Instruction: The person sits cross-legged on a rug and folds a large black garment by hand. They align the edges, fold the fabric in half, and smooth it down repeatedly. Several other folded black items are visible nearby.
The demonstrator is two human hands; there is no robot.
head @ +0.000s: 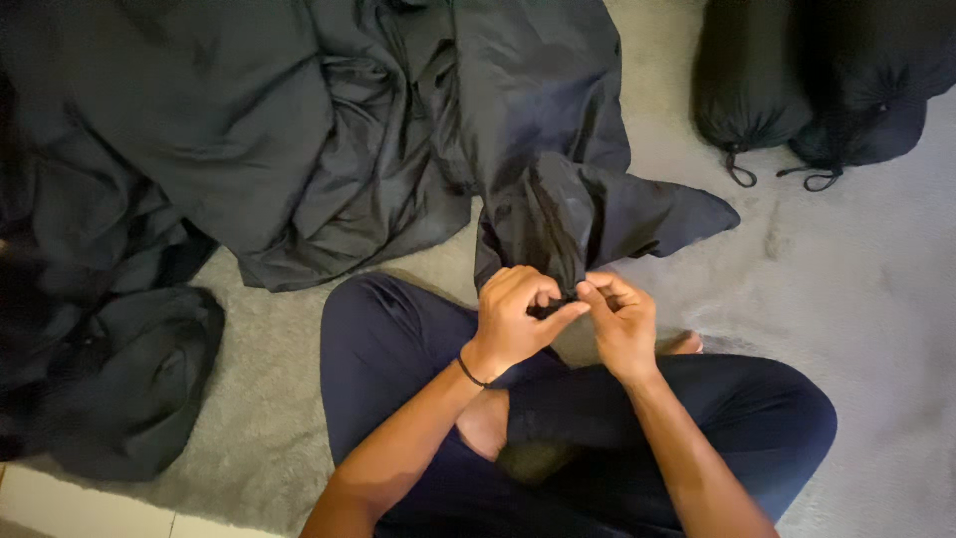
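I sit cross-legged on a grey carpet (856,299) in dark trousers. A large crumpled black fabric sheet (378,130) spreads from the upper left down to my lap. My left hand (513,319) and my right hand (622,319) meet at its near edge (558,269), both pinching the same small bit of black fabric or cord between fingertips. What exactly sits between the fingers is too small and dark to tell. A thin black band circles my left wrist.
Two stuffed black drawstring bags (757,90) (876,100) lie at the upper right, cords trailing onto the carpet. A separate black fabric heap (129,379) sits at the lower left. A pale floor strip (80,508) shows at the bottom left corner.
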